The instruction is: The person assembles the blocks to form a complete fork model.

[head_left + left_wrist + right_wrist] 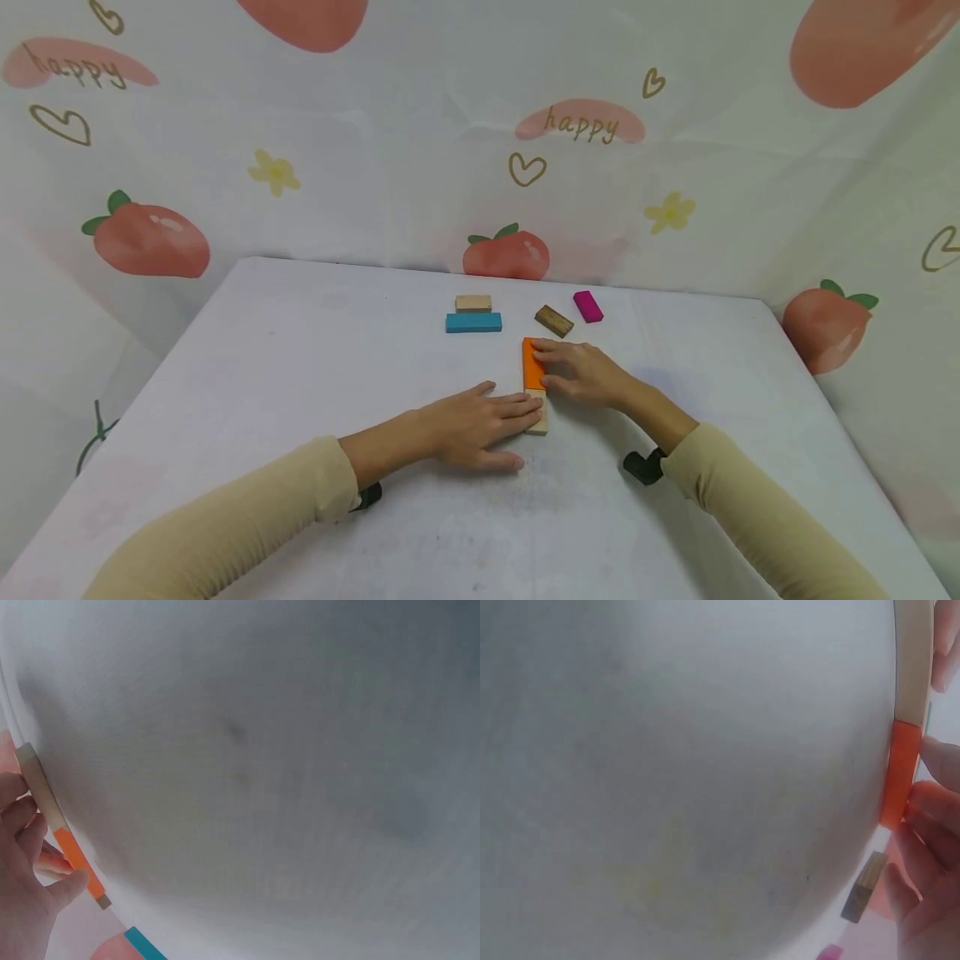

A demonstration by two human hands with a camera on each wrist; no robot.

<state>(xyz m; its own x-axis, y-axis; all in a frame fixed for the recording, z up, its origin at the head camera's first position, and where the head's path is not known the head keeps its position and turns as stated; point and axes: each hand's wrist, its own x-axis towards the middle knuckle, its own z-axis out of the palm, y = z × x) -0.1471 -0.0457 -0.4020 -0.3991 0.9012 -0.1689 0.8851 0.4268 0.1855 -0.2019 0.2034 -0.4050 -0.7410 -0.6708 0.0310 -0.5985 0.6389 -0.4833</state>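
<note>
A plain wooden block (537,428) and an orange block (532,372) lie end to end on the white table, the orange one farther away. My left hand (476,427) lies palm down, its straight fingers resting across the wooden block and its thumb apart on the near side. On the orange block, the fingertips of my right hand (588,372) touch the top and right side. The right wrist view shows the orange block (901,774) meeting the wooden block (913,664) at their ends, with fingers alongside. In the left wrist view both blocks show at the left edge.
Behind the hands lie a blue block (473,322) with a light wooden block (473,303) against its far side. A brown block (553,321) and a magenta block (588,306) lie angled to the right. A printed cloth (390,150) hangs behind the table.
</note>
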